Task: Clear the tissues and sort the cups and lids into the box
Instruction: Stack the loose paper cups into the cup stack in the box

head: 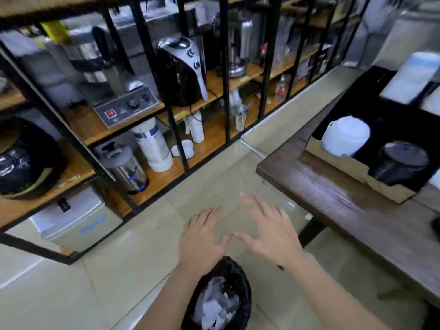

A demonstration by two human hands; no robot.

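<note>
My left hand [202, 241] and my right hand [269, 232] are both spread flat with fingers apart, holding nothing, above the floor. Just below them stands a black-lined waste bin [245, 282] with crumpled white tissues [216, 303] inside. To the right, on the dark wooden table [333, 198], lies a cardboard box [352, 167] with a black inside. In it are a stack of white lids [345, 135] and a stack of black lids [402, 163].
A black metal shelf rack [152, 75] with wooden boards fills the left and back, loaded with kitchen appliances, an urn [126, 167] and white cups [153, 146]. A small white fridge [78, 220] sits under it. Pale tiled floor [214, 167] runs between rack and table.
</note>
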